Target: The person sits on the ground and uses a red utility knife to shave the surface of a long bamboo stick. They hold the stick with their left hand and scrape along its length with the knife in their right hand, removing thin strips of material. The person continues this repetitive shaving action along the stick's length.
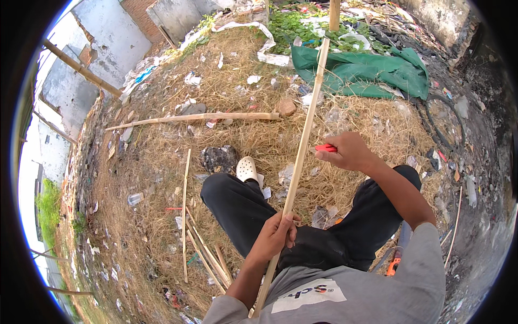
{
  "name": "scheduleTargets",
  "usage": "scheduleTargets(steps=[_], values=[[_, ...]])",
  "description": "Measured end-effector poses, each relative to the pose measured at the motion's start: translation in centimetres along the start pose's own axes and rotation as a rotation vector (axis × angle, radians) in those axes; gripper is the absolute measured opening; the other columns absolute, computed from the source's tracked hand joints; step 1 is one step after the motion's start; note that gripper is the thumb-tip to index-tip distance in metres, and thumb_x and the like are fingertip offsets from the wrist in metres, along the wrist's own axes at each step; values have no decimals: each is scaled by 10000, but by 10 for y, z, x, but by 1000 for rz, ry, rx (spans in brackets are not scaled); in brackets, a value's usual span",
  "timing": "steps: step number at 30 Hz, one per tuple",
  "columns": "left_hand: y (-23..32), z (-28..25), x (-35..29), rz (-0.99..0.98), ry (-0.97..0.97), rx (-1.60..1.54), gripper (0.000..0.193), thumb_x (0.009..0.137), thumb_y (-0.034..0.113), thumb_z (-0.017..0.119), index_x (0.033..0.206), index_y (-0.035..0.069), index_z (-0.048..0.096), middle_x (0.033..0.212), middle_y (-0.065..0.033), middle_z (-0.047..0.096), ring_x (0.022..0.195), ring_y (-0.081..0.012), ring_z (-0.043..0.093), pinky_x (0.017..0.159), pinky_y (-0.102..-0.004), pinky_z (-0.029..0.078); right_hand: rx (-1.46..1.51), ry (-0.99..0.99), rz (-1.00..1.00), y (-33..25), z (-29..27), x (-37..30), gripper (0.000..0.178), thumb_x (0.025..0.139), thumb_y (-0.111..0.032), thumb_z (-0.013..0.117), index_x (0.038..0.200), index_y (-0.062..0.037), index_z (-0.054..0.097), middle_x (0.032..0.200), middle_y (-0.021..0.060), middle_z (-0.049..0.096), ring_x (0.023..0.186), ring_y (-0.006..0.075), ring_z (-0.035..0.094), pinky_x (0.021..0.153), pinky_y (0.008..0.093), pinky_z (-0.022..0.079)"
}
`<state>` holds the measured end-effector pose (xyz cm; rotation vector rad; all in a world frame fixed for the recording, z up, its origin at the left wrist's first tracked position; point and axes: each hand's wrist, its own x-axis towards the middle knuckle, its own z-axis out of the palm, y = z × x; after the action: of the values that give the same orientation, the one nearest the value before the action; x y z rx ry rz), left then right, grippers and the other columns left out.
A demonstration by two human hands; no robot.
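Note:
A long pale bamboo strip (302, 151) slants from my lap up to an upright bamboo post (334, 15) at the top of the view. My left hand (274, 236) is closed round its lower part, just above my lap. My right hand (348, 152) grips a small red-handled knife (325, 147), held to the right of the strip and apart from it. Only a short piece of the knife shows past the fingers. Several split bamboo strips (208, 256) lie on the ground beside my left arm.
A bamboo pole (199, 116) lies across the dry grass ahead. Near my shoe (246, 168) sits a dark stone (219, 159). A green tarp (361, 73) is spread at the back, with black hose (431, 121) right of it. An orange tool (394, 267) rests by my right side.

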<state>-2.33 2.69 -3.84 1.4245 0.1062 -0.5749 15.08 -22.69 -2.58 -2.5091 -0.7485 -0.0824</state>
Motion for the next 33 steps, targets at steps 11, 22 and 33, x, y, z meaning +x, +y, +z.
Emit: scheduleTargets(steps=[11, 22, 33], values=[[19, 8, 1, 172, 92, 141, 430, 1056, 264, 393, 1381, -4, 480, 657, 39, 438, 529, -25, 389, 496, -182, 320, -196, 106, -148, -40, 30, -9, 701, 743, -762, 590, 543, -92, 553, 443, 88, 484, 396, 285, 528, 402, 389, 391], [14, 19, -8, 264, 302, 526, 402, 1000, 194, 524, 1309, -63, 515, 1091, -209, 680, 937, -213, 652, 857, -281, 479, -330, 183, 77, -2, 17, 12, 745, 772, -777, 538, 532, -73, 576, 444, 115, 504, 404, 292, 548, 406, 406, 408], [21, 15, 1, 126, 196, 212, 407, 1021, 219, 503, 1333, -43, 515, 767, 28, 469, 701, -48, 400, 619, -200, 361, -187, 159, -169, -23, 38, -3, 697, 749, -752, 592, 494, -108, 516, 429, 82, 471, 378, 277, 508, 390, 391, 378]])
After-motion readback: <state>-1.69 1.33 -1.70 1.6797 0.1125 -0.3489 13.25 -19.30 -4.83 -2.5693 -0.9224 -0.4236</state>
